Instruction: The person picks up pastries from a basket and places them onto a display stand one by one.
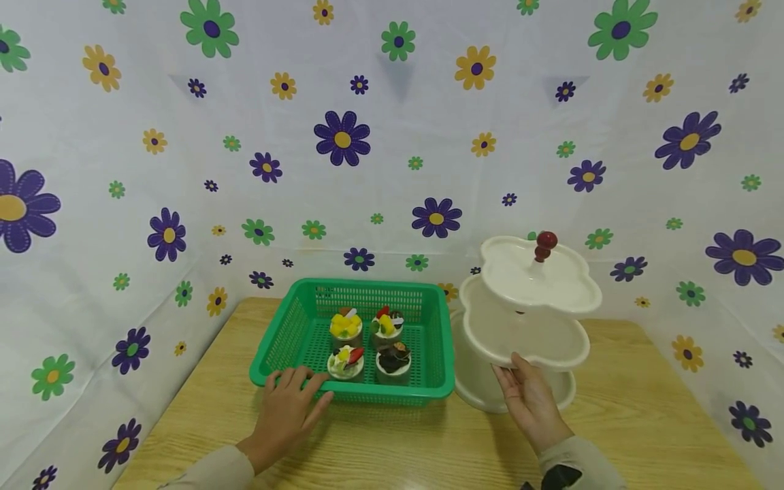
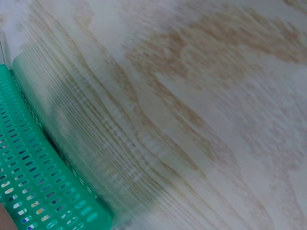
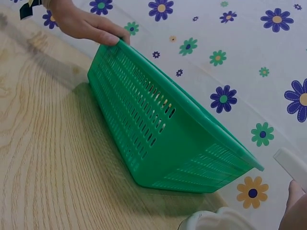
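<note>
A green plastic basket (image 1: pixel 437 381) stands on the table with several cups of toy-like desserts (image 1: pixel 346 327) inside, topped with fruit or dark pieces. My left hand (image 1: pixel 288 408) holds its near rim, fingers over the edge and thumb along the outside. In the right wrist view, that same hand (image 3: pixel 91 24) is at the basket's upper corner. To the right is a cream tiered stand (image 1: pixel 490 333) with scalloped trays and a red knob (image 1: pixel 546 241). My right hand (image 1: pixel 529 401) grips the front edge of its middle tray, thumb on top and fingers beneath.
The wooden table (image 1: pixel 625 408) carries the basket and the stand side by side, close together. Behind and beside it hangs a white cloth (image 1: pixel 392 190) printed with flowers. The stand's bottom tray (image 1: pixel 474 391) sits low near the basket's right side.
</note>
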### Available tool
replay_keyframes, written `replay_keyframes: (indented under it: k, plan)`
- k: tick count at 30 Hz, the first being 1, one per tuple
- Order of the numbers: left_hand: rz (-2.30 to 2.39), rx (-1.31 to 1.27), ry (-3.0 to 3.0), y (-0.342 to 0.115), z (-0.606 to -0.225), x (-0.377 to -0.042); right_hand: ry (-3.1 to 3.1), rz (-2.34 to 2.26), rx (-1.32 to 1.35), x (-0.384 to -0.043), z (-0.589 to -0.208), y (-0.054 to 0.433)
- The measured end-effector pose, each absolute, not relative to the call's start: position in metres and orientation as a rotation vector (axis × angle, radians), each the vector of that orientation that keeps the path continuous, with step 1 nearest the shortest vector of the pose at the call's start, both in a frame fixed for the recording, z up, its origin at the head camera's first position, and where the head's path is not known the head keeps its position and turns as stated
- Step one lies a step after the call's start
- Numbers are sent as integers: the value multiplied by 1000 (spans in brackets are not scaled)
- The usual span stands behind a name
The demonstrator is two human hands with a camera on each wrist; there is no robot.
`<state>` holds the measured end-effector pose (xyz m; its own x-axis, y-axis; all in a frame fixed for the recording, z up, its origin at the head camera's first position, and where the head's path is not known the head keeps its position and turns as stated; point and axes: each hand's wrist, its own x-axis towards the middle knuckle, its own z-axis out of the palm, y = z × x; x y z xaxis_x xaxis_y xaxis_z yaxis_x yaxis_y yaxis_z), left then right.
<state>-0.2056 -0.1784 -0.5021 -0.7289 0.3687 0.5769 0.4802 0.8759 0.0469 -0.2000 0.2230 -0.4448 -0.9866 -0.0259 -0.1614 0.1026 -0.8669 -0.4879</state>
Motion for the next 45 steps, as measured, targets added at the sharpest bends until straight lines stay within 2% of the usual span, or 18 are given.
replay_keyframes:
  k: [10,16,24,28,33,45]
  plan:
    - [-260,-603,-2490,-179,-502,-205,863,-2928,357,-200,-443,222]
    - [-259,-606,-2486,-178,-501,-205,1216,-2697,370,-190,-435,211]
    - [-257,-606,-2460,-178,-504,-205,1266,-2434,35,-183,-409,192]
    - [-261,-612,-2447,-178,-504,-206,1410,-2343,-171,-192,-395,182]
    - [-262,-617,-2441,-179,-504,-206,1618,-2266,-268,-211,-394,159]
    - [-273,-607,-2468,-177,-502,-205,2085,-1909,-132,-254,-422,112]
